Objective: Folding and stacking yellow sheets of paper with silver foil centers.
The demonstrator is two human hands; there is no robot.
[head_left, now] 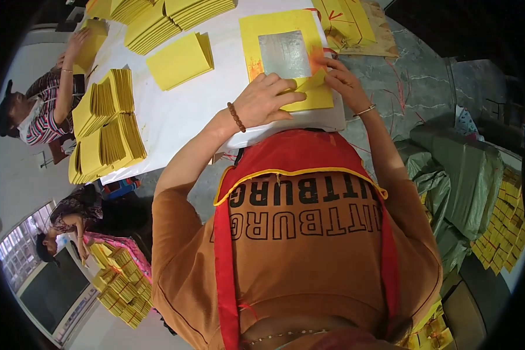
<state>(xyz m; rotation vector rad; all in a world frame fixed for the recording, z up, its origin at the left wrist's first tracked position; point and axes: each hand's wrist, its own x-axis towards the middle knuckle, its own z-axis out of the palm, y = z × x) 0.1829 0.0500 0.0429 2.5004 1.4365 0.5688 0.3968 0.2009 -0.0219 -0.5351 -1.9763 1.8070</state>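
Observation:
In front of me on the table lies a yellow paper sheet (251, 35) with a silver-grey square (283, 53) in its middle and orange smudges beside it. A part of its near edge is lifted and curled over. My left hand (263, 100), a brown bead bracelet on its wrist, rests on the near left part of the paper with its fingers stretched out and apart. My right hand (345, 83), with a thin bangle, grips the curled paper flap at the right edge between thumb and fingers. The exact fingertip contact is partly hidden.
Folded yellow papers (181, 61) lie left of the sheet on the white-covered table (175, 116). Several yellow stacks (108, 125) stand along its left and far sides. Two people (46, 114) work at the left. Green tarpaulin-covered goods (466, 175) stand at the right.

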